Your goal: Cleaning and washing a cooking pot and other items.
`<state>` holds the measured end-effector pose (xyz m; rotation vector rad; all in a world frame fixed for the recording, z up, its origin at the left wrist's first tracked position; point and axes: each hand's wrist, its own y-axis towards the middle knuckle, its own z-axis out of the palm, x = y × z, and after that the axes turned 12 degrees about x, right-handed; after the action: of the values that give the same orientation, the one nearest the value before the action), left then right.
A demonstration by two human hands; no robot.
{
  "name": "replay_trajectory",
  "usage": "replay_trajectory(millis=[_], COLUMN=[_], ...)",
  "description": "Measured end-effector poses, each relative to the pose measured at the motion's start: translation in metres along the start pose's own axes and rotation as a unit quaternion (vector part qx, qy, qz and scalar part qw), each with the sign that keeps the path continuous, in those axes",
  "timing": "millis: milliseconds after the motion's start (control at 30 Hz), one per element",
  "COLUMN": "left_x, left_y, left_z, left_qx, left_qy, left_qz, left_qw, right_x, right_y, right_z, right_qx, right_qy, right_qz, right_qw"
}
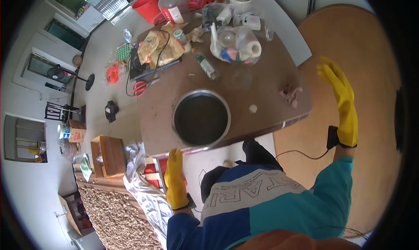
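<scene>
Both my hands wear yellow rubber gloves. My left hand hangs by the front edge of the brown table, fingers extended and nothing seen in it. Just beyond it, a round metal pot with a dark inside stands near that edge. My right hand is held out to the right of the table, empty, its fingers slightly spread. Nearest to it on the table lies a crumpled rag or tissue. A small white scrap lies between the rag and the pot.
Farther back are a green glass bottle, red-handled scissors, brown paper packaging and plastic bags. A large jug stands by a red bucket. An open cardboard box is at left; a round wooden tabletop is at right.
</scene>
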<state>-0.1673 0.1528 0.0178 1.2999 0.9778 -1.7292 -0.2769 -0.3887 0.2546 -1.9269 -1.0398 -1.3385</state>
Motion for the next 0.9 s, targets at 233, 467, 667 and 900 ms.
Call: replay_trajectory(millis=[233,467,667,900], left_x=[0.025,0.059,0.023,-0.016], left_y=[0.027,0.025,-0.003,-0.033], left_z=[-0.003,0.006,0.054,0.09], left_qx=[-0.159,-0.216,-0.289,-0.357], left_qy=[-0.018,0.296,0.335,0.338], left_qz=[-0.156,-0.353,-0.39,-0.424], left_qw=[0.975,0.861,0.807,0.761], right_x=[-0.052,-0.178,-0.168,-0.323], right_y=[0.189,0.383,0.438,0.549], right_z=[-0.009,0.075,0.133,0.146], right_qx=[0.086,-0.003,0.007,0.07], right_qy=[0.047,-0.173,-0.478,-0.435], right_qz=[0.045,0.016,0.003,-0.011], right_qw=[0.994,0.985,0.878,0.898])
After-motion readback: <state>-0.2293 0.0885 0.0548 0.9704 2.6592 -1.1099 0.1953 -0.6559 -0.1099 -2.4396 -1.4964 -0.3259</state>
